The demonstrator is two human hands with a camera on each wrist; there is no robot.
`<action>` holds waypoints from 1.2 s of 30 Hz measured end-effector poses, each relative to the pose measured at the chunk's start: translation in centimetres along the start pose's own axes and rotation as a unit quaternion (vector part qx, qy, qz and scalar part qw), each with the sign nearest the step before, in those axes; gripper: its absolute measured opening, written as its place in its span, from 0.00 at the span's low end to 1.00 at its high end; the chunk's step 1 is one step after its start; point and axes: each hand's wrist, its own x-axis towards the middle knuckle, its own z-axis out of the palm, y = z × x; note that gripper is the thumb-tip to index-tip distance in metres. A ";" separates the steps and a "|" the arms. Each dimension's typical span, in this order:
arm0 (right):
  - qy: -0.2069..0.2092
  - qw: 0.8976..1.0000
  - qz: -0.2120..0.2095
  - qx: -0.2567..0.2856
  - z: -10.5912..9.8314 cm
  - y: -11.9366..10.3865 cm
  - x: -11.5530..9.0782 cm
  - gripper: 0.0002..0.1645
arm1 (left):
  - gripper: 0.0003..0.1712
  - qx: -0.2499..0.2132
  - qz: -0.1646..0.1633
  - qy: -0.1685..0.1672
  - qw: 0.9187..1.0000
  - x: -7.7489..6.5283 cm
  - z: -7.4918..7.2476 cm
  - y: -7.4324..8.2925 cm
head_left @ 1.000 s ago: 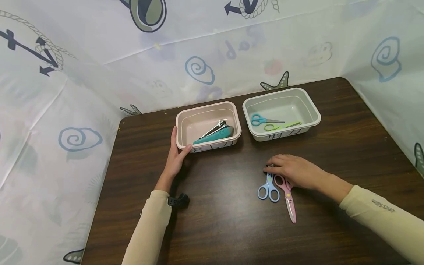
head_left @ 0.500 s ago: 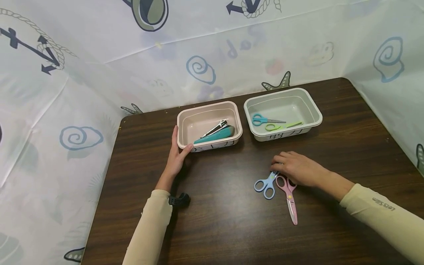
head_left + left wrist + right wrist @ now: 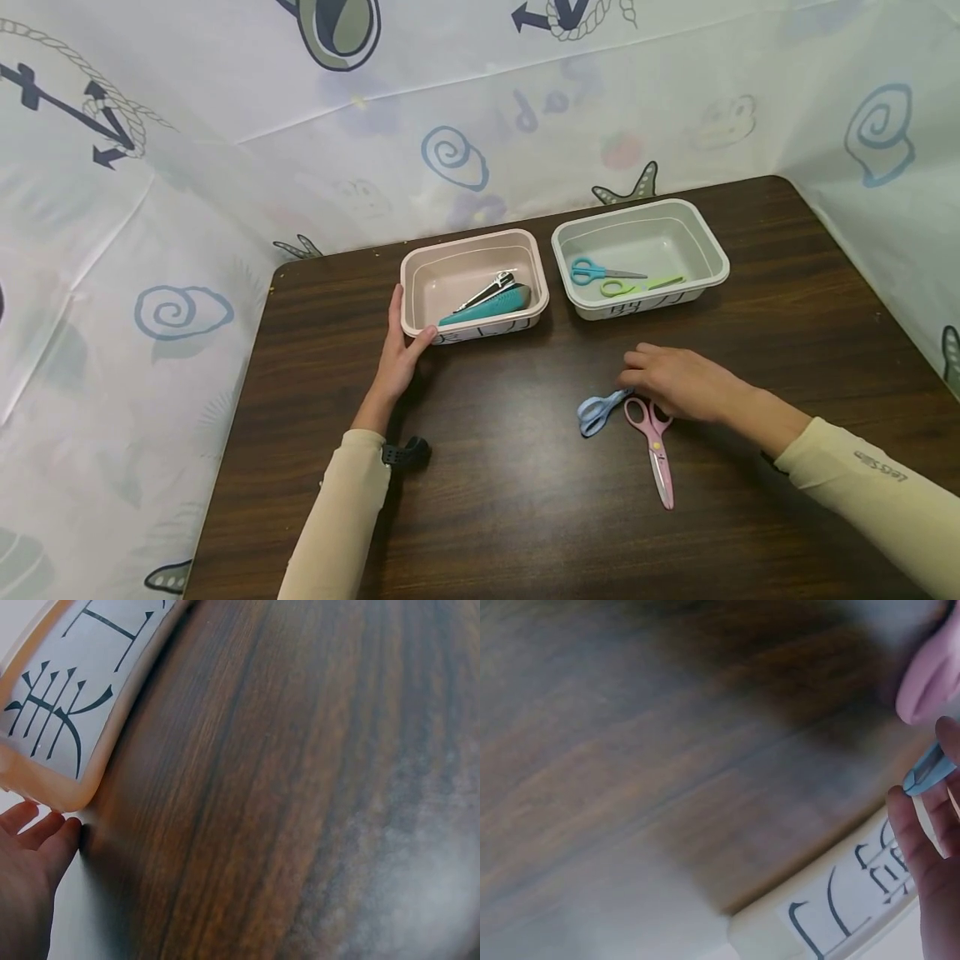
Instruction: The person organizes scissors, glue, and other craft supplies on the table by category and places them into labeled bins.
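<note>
In the head view my right hand (image 3: 678, 382) pinches a pair of light-blue scissors (image 3: 597, 412) at the blade end, the handle loops turned edge-on toward the left. The right wrist view shows the light-blue blade end (image 3: 928, 771) between thumb and fingers. Pink scissors (image 3: 654, 446) lie right below that hand, tip toward the front edge. My left hand (image 3: 396, 358) rests against the near left corner of a pink bin (image 3: 465, 243), thumb at the front rim and straight fingers along the side. Inside are silver nail clippers (image 3: 491, 287) and a teal-handled tool (image 3: 487, 307).
Right of the pink bin stands a grey-green bin (image 3: 637, 218) holding blue scissors (image 3: 588, 272) and a lime-green tool with a loop handle (image 3: 617, 288). Both bins bear labels in front. A patterned cloth (image 3: 300, 183) hangs behind the dark wooden table (image 3: 487, 467).
My right hand has drawn slightly right with the light-blue scissors, which have swung round and tipped from flat to edge-on. The left hand keeps its place at the pink bin.
</note>
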 end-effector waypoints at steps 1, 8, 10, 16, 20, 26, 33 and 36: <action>0.003 1.000 -0.001 0.000 -0.2 0.0 0.0 0.25 | 0.50 -0.003 0.001 0.000 1.000 0.0 0.0 0.0; 0.069 0.997 -0.015 0.017 -2.4 0.2 0.5 0.28 | 0.50 -0.009 0.008 0.005 1.000 0.0 0.0 -0.2; 0.099 0.995 -0.020 0.015 -3.1 0.5 0.6 0.26 | 0.50 -0.010 0.012 0.004 1.000 0.0 0.0 -0.2; 0.191 0.981 -0.023 0.008 -5.0 1.5 0.7 0.14 | 0.50 -0.011 0.014 0.001 1.000 0.1 0.2 -0.2; 0.236 0.971 0.024 0.006 -5.9 2.4 1.1 0.13 | 0.50 -0.011 0.010 0.002 1.000 0.1 0.1 -0.3; 0.248 0.954 0.170 0.021 -7.0 3.9 1.9 0.17 | 0.49 -0.009 0.015 0.002 1.000 0.2 0.0 -0.3; 0.152 0.942 0.293 0.063 -7.9 5.7 2.8 0.17 | 0.49 -0.008 0.014 0.003 1.000 0.1 0.0 -0.3; 0.125 0.940 0.309 0.075 -7.9 6.3 3.2 0.19 | 0.49 -0.006 0.014 0.003 1.000 0.1 0.0 -0.2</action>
